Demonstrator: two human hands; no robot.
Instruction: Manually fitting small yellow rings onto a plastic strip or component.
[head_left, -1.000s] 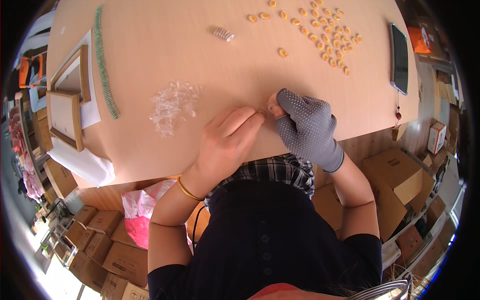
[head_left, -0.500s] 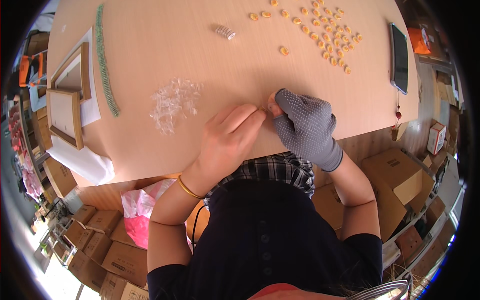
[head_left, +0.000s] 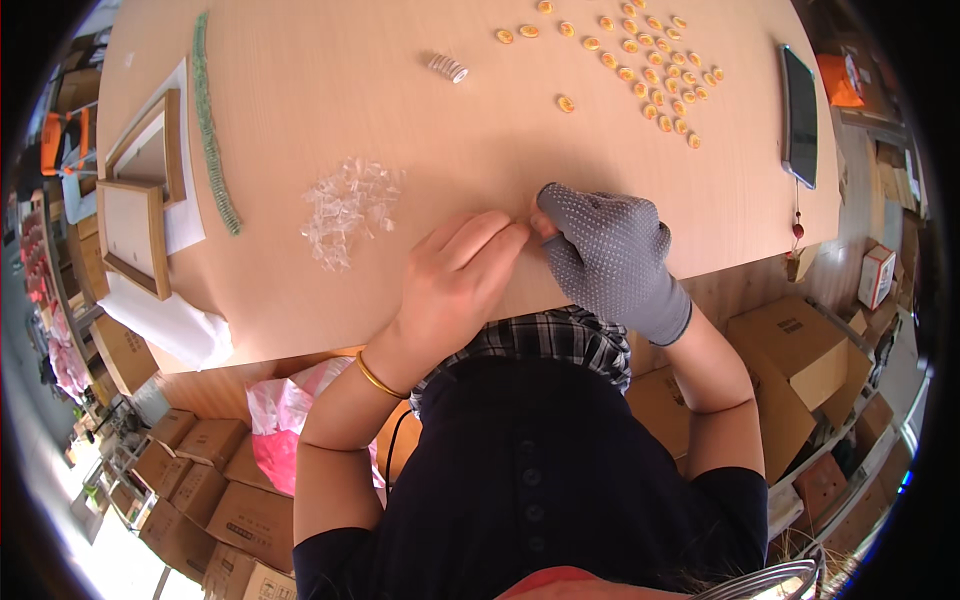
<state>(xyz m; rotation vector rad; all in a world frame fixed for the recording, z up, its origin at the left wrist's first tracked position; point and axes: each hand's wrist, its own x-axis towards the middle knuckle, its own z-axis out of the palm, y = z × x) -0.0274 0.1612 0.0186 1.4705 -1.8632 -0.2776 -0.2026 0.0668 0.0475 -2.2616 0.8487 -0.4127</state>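
Observation:
My bare left hand (head_left: 458, 275) is closed in a pinch over the table's near edge, its fingertips almost meeting my right hand (head_left: 612, 258). That hand wears a grey dotted glove, with bare fingertips showing, and its fingers are curled closed. Whatever the fingertips hold between them is too small and covered to make out. Left of my hands lies a loose pile of small clear plastic pieces (head_left: 350, 212). Farther off, a single orange-yellow oval piece (head_left: 566, 104) lies apart from a scatter of several like it (head_left: 655, 75).
A short striped roll (head_left: 447, 68) lies far centre. At left are a long green strip (head_left: 207, 130), wooden frames (head_left: 133, 235) and white sheets (head_left: 165, 325). A dark phone (head_left: 798, 118) with a beaded strap lies by the right edge. Cardboard boxes (head_left: 785, 335) stand below the table.
My right hand has turned slightly, and its gloved fingers now cover more of the bare fingertips. My left hand has barely moved, and the things on the table lie as before.

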